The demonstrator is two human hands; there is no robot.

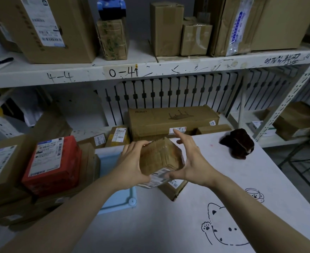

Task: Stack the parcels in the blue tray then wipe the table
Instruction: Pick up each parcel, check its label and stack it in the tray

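Blue tray (pixel 117 199) close by, gripping parcel (pixel 159 156) with left hand (pixel 132 165) and right hand (pixel 192 161); could drop it from a loose hold

- Two hands: the left hand (pixel 132 167) and the right hand (pixel 192 161).
- One cardboard parcel (pixel 159 156), gripped between the two hands.
- One flat parcel (pixel 174 189), lying just under the right hand's thumb.
- One blue tray (pixel 119 199), beneath the left hand.
- One red parcel (pixel 53 167), left of the left hand.
- Two small labelled parcels (pixel 99 140), side by side just beyond the left hand.
- One long box (pixel 172 121), beyond both hands.
- One dark cloth (pixel 239 146), well right of the right hand.
- Two drawings, a cat (pixel 223 227) and a cup (pixel 254 194), beside the right forearm.
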